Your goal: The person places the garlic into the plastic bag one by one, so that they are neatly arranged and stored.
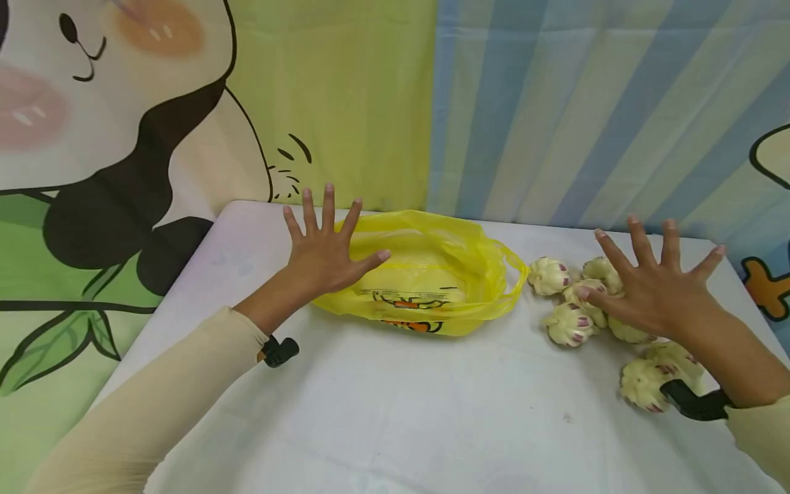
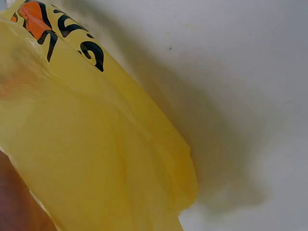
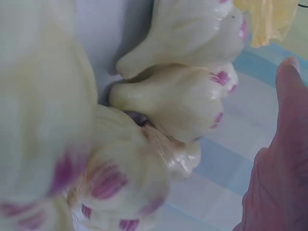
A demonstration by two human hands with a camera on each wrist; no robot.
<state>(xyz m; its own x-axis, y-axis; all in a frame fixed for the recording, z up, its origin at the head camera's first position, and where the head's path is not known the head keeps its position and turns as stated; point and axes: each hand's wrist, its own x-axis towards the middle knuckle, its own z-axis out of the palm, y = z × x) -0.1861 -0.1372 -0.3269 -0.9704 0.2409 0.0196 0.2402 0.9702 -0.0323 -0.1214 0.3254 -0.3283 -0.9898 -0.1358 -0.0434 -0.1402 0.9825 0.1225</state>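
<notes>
A yellow plastic bag [image 1: 401, 312] with black and orange print lies at the middle of the table, its mouth spread and a handle loop reaching right. Over its left end, my left hand [image 1: 324, 257] has its fingers fanned out and holds nothing. In the left wrist view the bag [image 2: 106, 144] fills the left side, with a bit of the hand at the lower left edge. Several garlic bulbs [image 1: 569, 324] with purple marks lie in a group on the right. Above them my right hand [image 1: 660, 295] spreads its fingers, also with nothing in it. Garlic bulbs [image 3: 168, 96] appear large in the right wrist view.
A white cloth covers the table [image 1: 395, 412]. Behind it hangs a printed curtain [image 1: 555, 103] with blue stripes, a yellow panel and a cartoon panda [image 1: 154, 158]. A dark strap mount [image 1: 280, 351] sits on the left wrist, another [image 1: 694, 401] on the right.
</notes>
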